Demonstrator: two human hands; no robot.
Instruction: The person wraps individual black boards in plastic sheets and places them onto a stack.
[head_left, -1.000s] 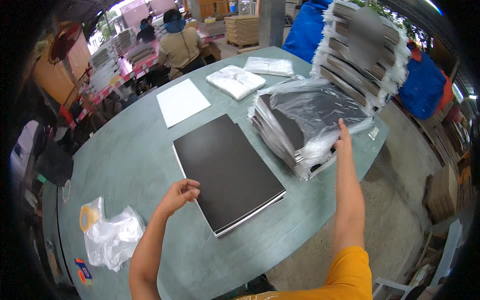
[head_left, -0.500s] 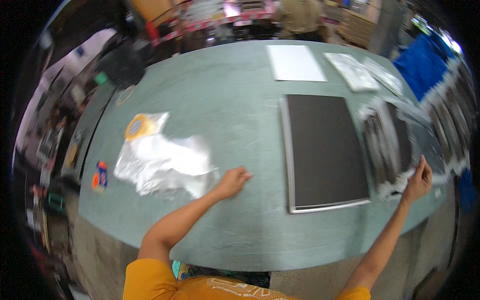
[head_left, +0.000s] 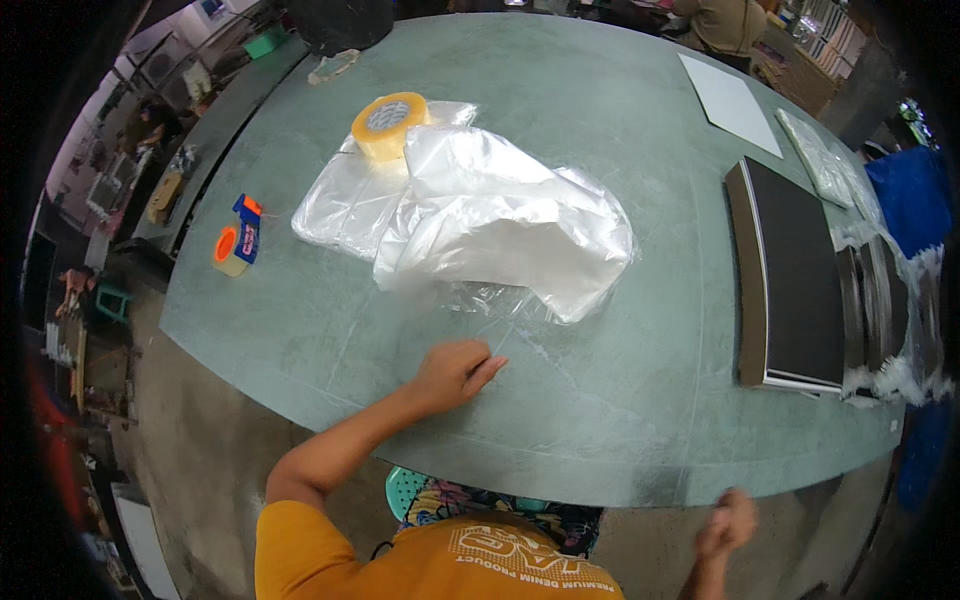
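Note:
My left hand (head_left: 460,375) is closed over the table near its front edge, fingers curled and nothing showing in them. Just beyond it lie thin clear plastic bags (head_left: 510,215), the top one crumpled and puffed up. A wide roll of yellowish packing tape (head_left: 390,125) rests on the flat bags at the far left of the pile. My right hand (head_left: 727,522), smeared by motion, is at the table's front edge with fingers seemingly curled; whether it holds anything I cannot tell. To the right is a stack of dark flat panels (head_left: 800,275) with pale edges.
A tape dispenser (head_left: 240,238) in blue and orange stands on the left of the green table (head_left: 620,420). Plastic-wrapped dark pieces (head_left: 880,300) crowd the right edge. Behind them are a white sheet (head_left: 730,103) and clear packets (head_left: 815,155). A person (head_left: 722,25) is beyond the table.
The view has turned left, bringing the bags to the middle. My right hand has left the plastic-wrapped pieces and come back to the front edge. My left hand stays closed.

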